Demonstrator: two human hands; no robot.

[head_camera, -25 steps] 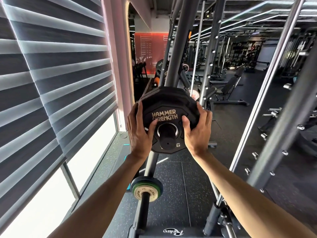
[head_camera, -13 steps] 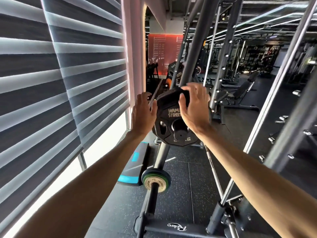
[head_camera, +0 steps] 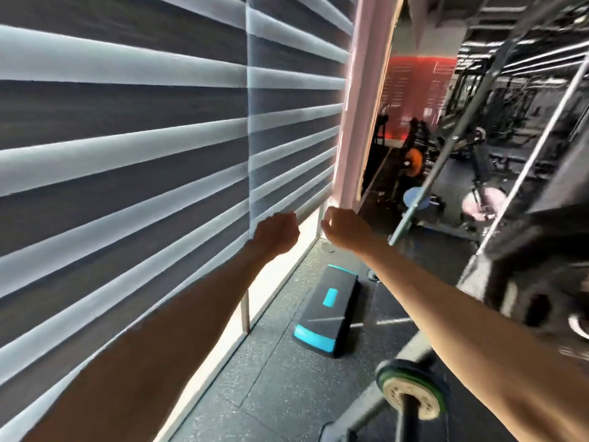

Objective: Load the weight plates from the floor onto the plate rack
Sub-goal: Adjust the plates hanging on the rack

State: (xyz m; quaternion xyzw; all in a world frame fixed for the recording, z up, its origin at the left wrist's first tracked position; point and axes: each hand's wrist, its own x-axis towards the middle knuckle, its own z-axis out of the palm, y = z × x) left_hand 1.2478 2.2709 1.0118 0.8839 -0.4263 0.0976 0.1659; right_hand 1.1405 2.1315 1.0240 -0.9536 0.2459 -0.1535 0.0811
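Both my hands are held out in front of the window blinds and hold nothing. My left hand (head_camera: pixel 276 232) shows its back, fingers loosely curled. My right hand (head_camera: pixel 345 229) is just beside it, fingers relaxed and slightly bent. The black weight plate (head_camera: pixel 538 301) is a blurred dark shape on the plate rack at the far right, apart from both hands. A small green-rimmed plate (head_camera: pixel 411 395) sits on a lower rack peg under my right forearm.
Striped blinds (head_camera: pixel 143 148) fill the left side. A black and turquoise step platform (head_camera: pixel 328 314) lies on the rubber floor by the window. A slanted steel bar (head_camera: pixel 424 193) and rack uprights cross the right side, with gym machines behind.
Both hands have let go of the black plate and drawn away from it. The view has swung left toward the blinds, so the plate now sits at the right edge.
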